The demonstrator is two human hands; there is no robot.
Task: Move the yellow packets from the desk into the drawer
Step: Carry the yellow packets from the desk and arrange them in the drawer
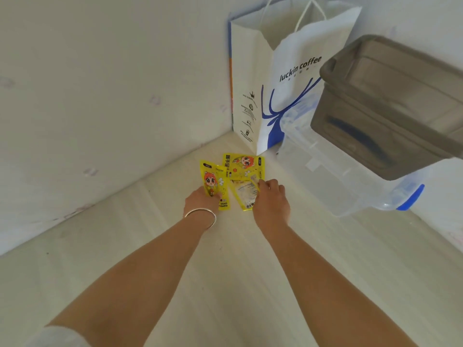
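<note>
the pale wood-grain desk runs into a corner of white walls, with a wide bare stretch toward the camera and to the left. the far right side is crowded by a white paper shopping bag printed "luckin coffee" with a blue deer emblem, a clear plastic storage box with blue latches, and a grey translucent lidded bin stacked above it. three glossy yellow packets lie near the corner, each with a red-haired cartoon figure. the left yellow packet reads "hand warmer" and is pinched at its lower part by the left hand, which wears a silver bangle. the right hand has its fingers curled on the edge of the face-down middle packet. the rear packet lies flat and untouched just behind it.
</note>
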